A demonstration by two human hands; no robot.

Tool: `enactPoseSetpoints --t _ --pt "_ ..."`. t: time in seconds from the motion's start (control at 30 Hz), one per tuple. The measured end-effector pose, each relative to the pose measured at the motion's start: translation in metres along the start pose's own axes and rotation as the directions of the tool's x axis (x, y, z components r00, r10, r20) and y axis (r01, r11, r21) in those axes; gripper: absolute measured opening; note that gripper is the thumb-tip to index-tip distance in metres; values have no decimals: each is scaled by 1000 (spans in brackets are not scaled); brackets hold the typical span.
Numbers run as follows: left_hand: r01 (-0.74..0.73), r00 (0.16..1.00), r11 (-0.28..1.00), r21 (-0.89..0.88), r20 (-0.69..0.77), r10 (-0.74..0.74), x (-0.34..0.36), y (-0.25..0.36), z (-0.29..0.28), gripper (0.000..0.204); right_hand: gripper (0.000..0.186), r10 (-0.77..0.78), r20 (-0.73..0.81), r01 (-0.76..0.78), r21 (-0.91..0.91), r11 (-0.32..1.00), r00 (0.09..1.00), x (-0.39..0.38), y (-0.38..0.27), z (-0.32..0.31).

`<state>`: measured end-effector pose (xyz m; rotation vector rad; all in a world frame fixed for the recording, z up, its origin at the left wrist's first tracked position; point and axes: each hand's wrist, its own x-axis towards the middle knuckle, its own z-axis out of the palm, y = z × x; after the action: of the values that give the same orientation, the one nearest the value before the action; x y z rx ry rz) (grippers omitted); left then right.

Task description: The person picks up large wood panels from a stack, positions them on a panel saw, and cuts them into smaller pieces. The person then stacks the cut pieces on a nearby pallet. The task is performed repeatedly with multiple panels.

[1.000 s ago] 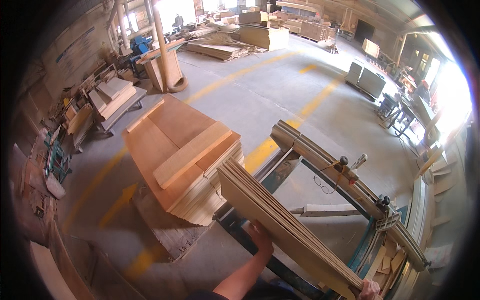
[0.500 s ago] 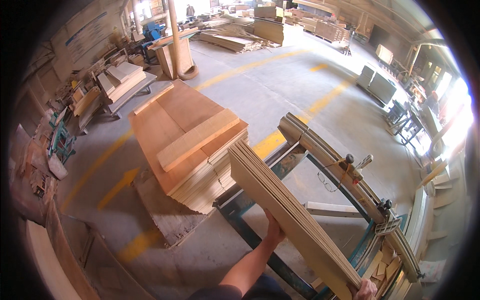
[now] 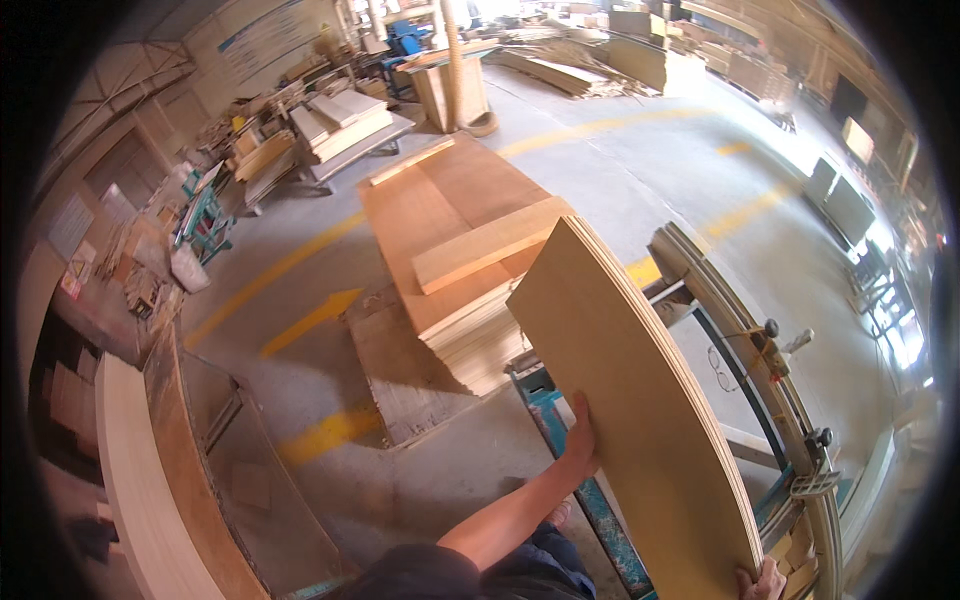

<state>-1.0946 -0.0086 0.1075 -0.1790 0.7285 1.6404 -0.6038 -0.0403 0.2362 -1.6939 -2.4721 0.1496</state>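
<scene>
A stack of several long plywood boards [image 3: 640, 380] is tilted up on edge between my two hands, its broad face toward me. Against that face, near the middle of the lower long edge, presses my left hand [image 3: 582, 440], thumb up and the other fingers out of sight beneath. My right hand [image 3: 765, 582] wraps the near end of the stack at the bottom of the view. Under and beyond the boards stands a green metal frame [image 3: 560, 425] with a long metal rail [image 3: 735, 310] along its right side.
A tall pile of plywood sheets [image 3: 450, 205] on a worn base board [image 3: 400, 370] stands left of the frame, a loose plank [image 3: 490, 245] across its top. Glasses [image 3: 722, 370] hang by the rail. A long pale board [image 3: 150, 480] lies at the left. Wood stacks fill the background.
The held boards have tipped so more of their broad face shows, and both hands moved with them. My view has turned left, shifting the surroundings rightward.
</scene>
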Motion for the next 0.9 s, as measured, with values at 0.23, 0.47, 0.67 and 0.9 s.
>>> enactPoseSetpoints --t 0.23,0.47,0.67,0.9 --pt "-162 929 985 66 -325 175 -94 76 -23 89 25 -117 70 100 210 973 991 46 -78 -33" --pt "-373 828 928 -7 -454 329 -147 146 -158 87 34 -421 183 428 3 904 888 89 -231 -20" --pt "-359 748 926 -119 -630 209 -174 235 -271 92 45 -236 491 249 40 968 839 134 -396 15" --pt "-297 657 948 -117 -745 114 -169 329 -414 90 41 -229 642 185 136 973 732 151 -600 11"
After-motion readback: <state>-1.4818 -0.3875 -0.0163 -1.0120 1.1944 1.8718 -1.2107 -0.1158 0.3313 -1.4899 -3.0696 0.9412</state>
